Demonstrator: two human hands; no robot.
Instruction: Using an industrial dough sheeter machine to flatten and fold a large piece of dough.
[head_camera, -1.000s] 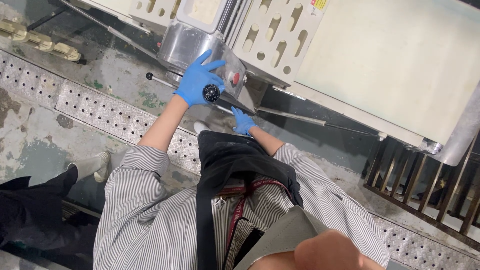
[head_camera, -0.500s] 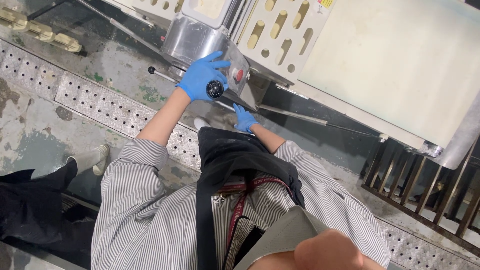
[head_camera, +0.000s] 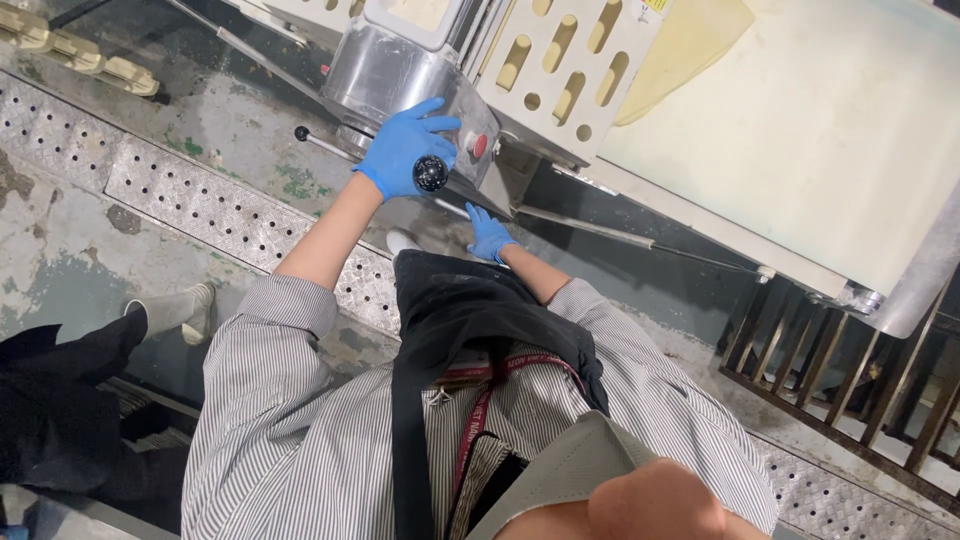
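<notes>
My left hand (head_camera: 402, 150), in a blue glove, is wrapped around the black ball knob (head_camera: 431, 173) of a lever on the dough sheeter's steel housing (head_camera: 385, 70). Its fingers reach toward a red button (head_camera: 481, 145). My right hand (head_camera: 489, 234), also in a blue glove, is lower down with its fingers spread. It rests against the dark underside of the machine, near the inner end of a long thin rod (head_camera: 640, 240). A pale sheet of dough (head_camera: 690, 45) lies on the white conveyor belt (head_camera: 830, 150).
A second lever with a small black knob (head_camera: 300, 132) sticks out to the left of my left hand. Perforated metal drain covers (head_camera: 190, 195) run across the worn floor. A metal grate (head_camera: 850, 380) stands at the right. Another person's dark trousers and pale shoe (head_camera: 180, 310) are at the left.
My left hand stays on the knob and has shifted slightly up along the housing. My right hand stays low by the rod. The view has drifted a little.
</notes>
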